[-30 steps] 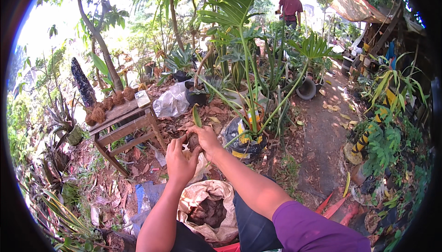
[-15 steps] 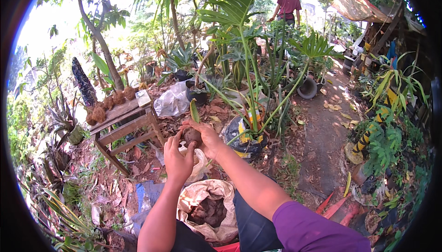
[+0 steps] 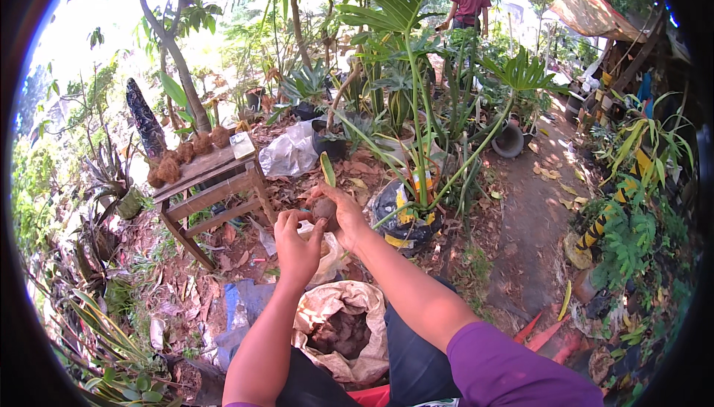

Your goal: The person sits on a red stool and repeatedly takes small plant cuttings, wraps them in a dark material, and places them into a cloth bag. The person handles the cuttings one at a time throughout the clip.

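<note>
A dark brown ball of soil (image 3: pixel 324 208) with an upright green leaf (image 3: pixel 327 169) rising from it is held above the ground in front of me. My right hand (image 3: pixel 346 220) cups its far and right side. From the near left my left hand (image 3: pixel 299 247) presses on it, thumb against the ball and fingers bent; some of its fingertips are hidden. Below, between my legs, stands an open pale woven sack (image 3: pixel 306 319) of dark clumpy soil (image 3: pixel 342 334). A clear plastic bag (image 3: pixel 327 262) lies just beyond the sack, partly behind my hands.
Several fibrous brown balls (image 3: pixel 202 144) line a wooden bench (image 3: pixel 216 171) at left. Ahead are a large-leaved plant in a black plastic bag (image 3: pixel 394 210) and a white plastic sheet (image 3: pixel 288 153). A dirt path (image 3: pixel 520 221) runs right; another person (image 3: pixel 468 7) stands far back.
The view has shifted, so the scene sits slightly right and lower. My left hand has drawn back a little from the ball's far left side, its fingers more bent.
</note>
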